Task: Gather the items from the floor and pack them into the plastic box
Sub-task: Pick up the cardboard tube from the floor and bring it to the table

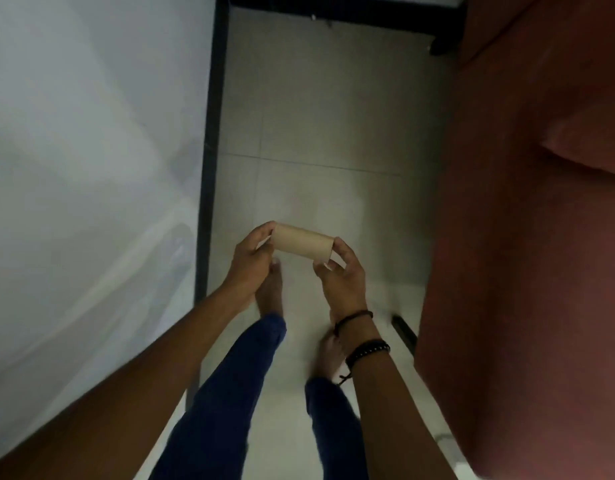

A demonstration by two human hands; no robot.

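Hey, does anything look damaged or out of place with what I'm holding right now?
Nothing stands out. The cardboard tube looks intact and uncrushed, held level by its ends between the left hand and right hand above the tiled floor. No plastic box is in view.

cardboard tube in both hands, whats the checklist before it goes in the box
1. Cardboard tube held at both ends: ok.
2. Left hand grips the left end: ok.
3. Right hand grips the right end: ok.
4. Tube clear of the tiled floor: ok, held above it.
5. Plastic box in sight: not ok, none visible in this view.
6. Walking path ahead free of items: ok on the tiles that show.
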